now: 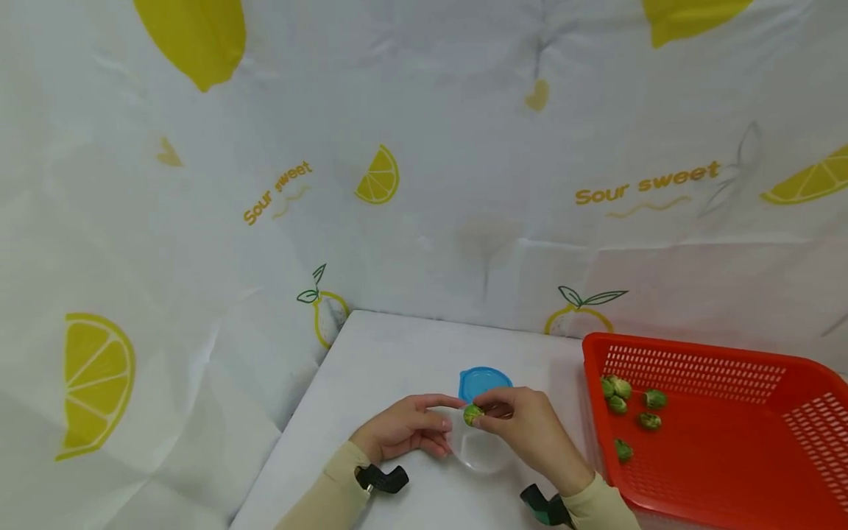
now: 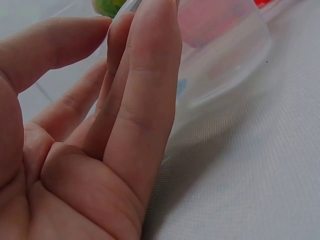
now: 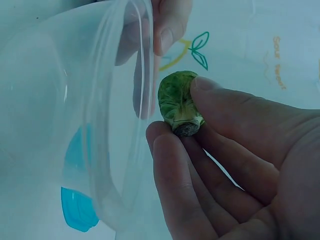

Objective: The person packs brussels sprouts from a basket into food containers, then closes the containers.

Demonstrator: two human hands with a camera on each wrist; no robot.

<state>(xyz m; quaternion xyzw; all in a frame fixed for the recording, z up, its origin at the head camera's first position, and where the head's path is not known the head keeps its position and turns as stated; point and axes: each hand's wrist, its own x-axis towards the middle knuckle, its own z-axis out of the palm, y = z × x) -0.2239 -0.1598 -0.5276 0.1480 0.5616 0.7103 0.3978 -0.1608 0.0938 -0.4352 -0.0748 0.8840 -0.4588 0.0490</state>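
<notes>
Between the thumb and fingers of my right hand [image 1: 530,427] is a green Brussels sprout [image 3: 179,102], its cut stem end visible in the right wrist view. The sprout is beside the rim of a clear plastic container [image 1: 480,450]. My left hand [image 1: 407,427] pinches that container's rim, thumb on one side and fingers on the other, as the left wrist view [image 2: 120,100] shows in part. Behind the hands lies a round blue lid [image 1: 483,381] on the white table, partly covered by the right hand. Whether the container touches the table is hard to tell.
A large red plastic basket [image 1: 715,456] with perforated walls stands at the right, several Brussels sprouts [image 1: 617,387] lying in its left part. White lemon-printed sheeting [image 1: 430,243] rises behind and to the left of the white table [image 1: 384,346].
</notes>
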